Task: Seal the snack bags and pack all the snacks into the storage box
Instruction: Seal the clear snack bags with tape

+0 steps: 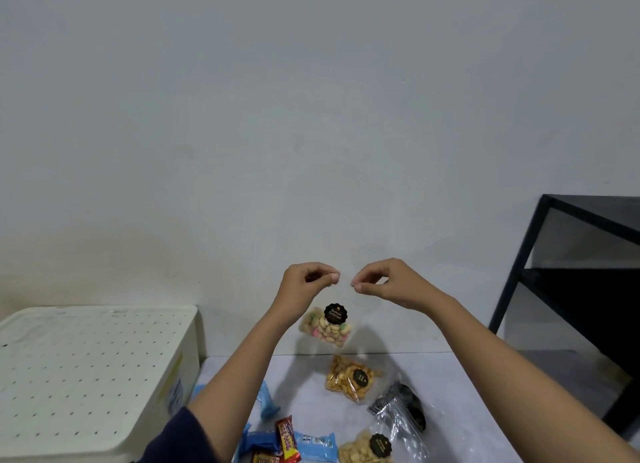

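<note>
A clear zip bag of small pastel biscuits (325,327) with a round black label hangs in the air above the table. My left hand (306,284) pinches its top edge on the left, and my right hand (384,282) pinches the same edge on the right, fingertips almost meeting. Below on the white table (433,386) lie a bag of golden snacks (349,379), a bag of dark cookies (401,407) and another pale snack bag (363,448). The cream storage box (93,376) stands at the left with its perforated lid on.
Blue wrapped bars (317,445), one more blue packet (268,398) and red wrapped bars (285,438) lie near the table's front. A black metal shelf frame (533,265) stands at the right. A plain wall fills the background.
</note>
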`<state>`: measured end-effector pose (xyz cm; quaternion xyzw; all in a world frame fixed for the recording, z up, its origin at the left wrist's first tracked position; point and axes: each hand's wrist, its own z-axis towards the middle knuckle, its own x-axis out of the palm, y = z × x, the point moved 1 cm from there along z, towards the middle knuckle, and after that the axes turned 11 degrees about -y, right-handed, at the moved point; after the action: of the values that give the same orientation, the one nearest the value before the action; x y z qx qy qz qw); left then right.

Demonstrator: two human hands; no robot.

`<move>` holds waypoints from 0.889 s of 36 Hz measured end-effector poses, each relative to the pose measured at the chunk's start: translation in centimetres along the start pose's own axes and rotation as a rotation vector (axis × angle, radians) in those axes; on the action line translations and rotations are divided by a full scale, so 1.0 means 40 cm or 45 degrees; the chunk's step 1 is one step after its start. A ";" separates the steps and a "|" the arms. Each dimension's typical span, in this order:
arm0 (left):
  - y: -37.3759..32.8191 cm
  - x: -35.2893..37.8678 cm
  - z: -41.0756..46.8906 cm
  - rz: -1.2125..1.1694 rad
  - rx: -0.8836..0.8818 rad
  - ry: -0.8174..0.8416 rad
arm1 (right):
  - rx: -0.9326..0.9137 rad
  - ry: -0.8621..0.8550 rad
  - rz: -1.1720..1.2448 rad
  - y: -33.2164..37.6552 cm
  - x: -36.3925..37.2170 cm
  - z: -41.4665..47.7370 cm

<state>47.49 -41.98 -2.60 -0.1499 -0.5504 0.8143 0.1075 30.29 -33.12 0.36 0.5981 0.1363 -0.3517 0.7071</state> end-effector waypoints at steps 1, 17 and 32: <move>0.001 0.003 0.000 0.010 0.001 0.005 | -0.005 0.010 -0.035 0.000 0.006 0.001; 0.014 0.034 -0.010 0.212 0.018 -0.008 | 0.026 -0.086 -0.020 -0.007 0.030 0.006; 0.023 0.028 -0.033 0.255 0.007 0.093 | 0.055 -0.057 0.036 -0.030 0.044 -0.010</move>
<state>46.93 -40.81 -4.04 -0.2333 -0.5263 0.8164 0.0461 30.85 -33.36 -1.70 0.6069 0.1045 -0.3580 0.7019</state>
